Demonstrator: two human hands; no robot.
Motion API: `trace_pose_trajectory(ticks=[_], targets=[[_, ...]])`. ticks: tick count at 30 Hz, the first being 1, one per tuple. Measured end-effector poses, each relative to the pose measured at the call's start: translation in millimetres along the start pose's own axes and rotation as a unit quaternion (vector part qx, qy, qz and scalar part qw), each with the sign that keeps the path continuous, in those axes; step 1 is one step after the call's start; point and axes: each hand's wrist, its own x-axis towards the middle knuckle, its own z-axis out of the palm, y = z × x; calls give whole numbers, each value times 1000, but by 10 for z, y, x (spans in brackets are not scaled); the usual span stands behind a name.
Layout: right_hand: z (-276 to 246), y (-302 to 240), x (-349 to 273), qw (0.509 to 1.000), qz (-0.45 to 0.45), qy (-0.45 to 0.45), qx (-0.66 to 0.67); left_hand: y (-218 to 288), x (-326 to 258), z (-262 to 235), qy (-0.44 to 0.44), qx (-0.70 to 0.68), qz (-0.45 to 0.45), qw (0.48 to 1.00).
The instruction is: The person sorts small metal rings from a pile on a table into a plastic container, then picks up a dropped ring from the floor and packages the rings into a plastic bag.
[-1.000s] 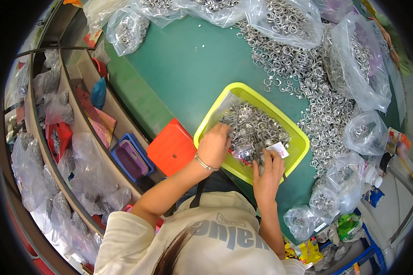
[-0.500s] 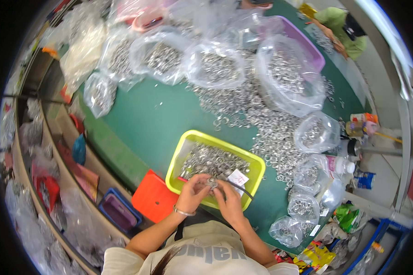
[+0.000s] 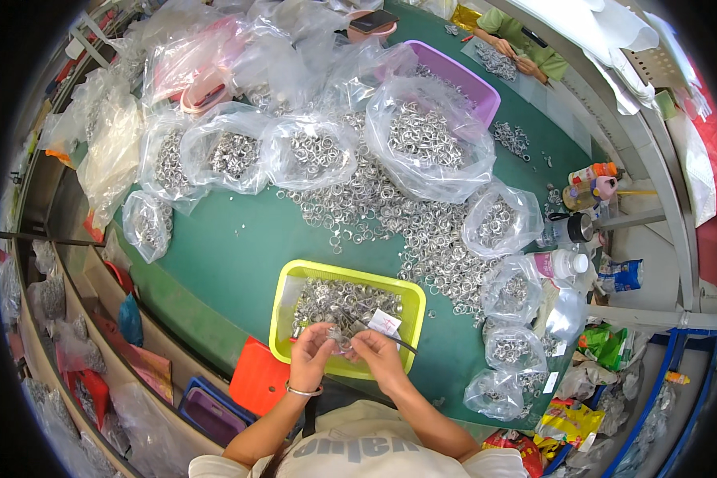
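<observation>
Over the near side of a yellow-green plastic basket [image 3: 279,299], my two hands work close together. My left hand [image 3: 311,356] has its fingers closed on a small silvery metal ring [image 3: 342,342], perhaps more than one. My right hand [image 3: 380,360] is pinched just right of it, thumb and fingers together; whatever is in that pinch is too small to make out. Inside the basket lies a heap of silvery metal rings [image 3: 346,299]. A white paper label [image 3: 385,323] and a dark thin stick [image 3: 400,342] rest at its right side, the stick crossing the rim.
Loose rings [image 3: 446,239] spread over the green table [image 3: 215,231]. Clear plastic bags of rings [image 3: 307,151] line its far and right sides, beside a purple tub [image 3: 486,95]. A red stool [image 3: 256,374] stands near left, bottles [image 3: 570,263] at right. Another person's hands [image 3: 526,68] work far right.
The view has shifted, so the basket and table sit lower and further left. My hands stay over the basket's near edge, now slightly further apart.
</observation>
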Motion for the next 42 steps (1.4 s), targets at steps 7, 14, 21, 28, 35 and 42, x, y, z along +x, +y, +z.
trace_pose_trajectory(ticks=[7, 14, 21, 28, 35, 42], targets=[[101, -37, 13, 996, -6, -6, 84, 35, -24, 50, 81, -251, -162, 951], [193, 6, -49, 1000, -16, 5, 10, -96, -46, -4, 116, -222, -105, 962], [206, 99, -49, 1000, 4, 1, 8, -8, 13, -173, 150, -260, -127, 946], [127, 84, -59, 1000, 5, -1, 10, -80, -9, -273, 143, -216, -91, 961], [103, 85, -26, 1000, 8, 6, 19, -114, -21, -340, 100, -292, -126, 943], [96, 57, -15, 1000, 4, 3, -5, -47, -50, -283, 93, -243, -128, 957]])
